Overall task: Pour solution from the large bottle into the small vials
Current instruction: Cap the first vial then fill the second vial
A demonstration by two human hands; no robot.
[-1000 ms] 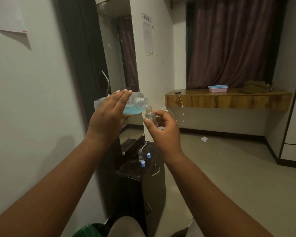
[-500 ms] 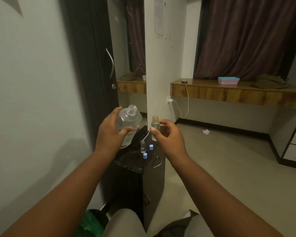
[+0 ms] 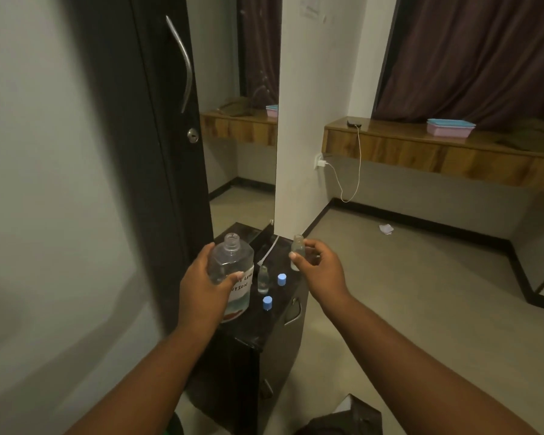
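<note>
My left hand (image 3: 201, 290) grips the large clear bottle (image 3: 231, 265), which is upright, uncapped, white-labelled, with blue liquid low inside, its base at the dark cabinet top (image 3: 258, 321). My right hand (image 3: 319, 268) pinches a small uncapped vial (image 3: 296, 251) by its side, held upright above the cabinet's right edge. A second small vial (image 3: 263, 279) stands open on the cabinet between my hands. Two blue caps lie beside it: one cap (image 3: 282, 279) to its right, another cap (image 3: 267, 302) nearer me.
A black door (image 3: 157, 136) with a metal handle stands just left of the cabinet, and a white wall edge (image 3: 308, 120) rises behind it. A wooden shelf (image 3: 437, 152) with a pink-and-blue box runs along the right wall. Bare floor lies to the right.
The bottle went from tipped over the vial, pouring, to upright and down onto the cabinet. My right hand lowered the vial and drew it apart from the bottle. The view tilted downward.
</note>
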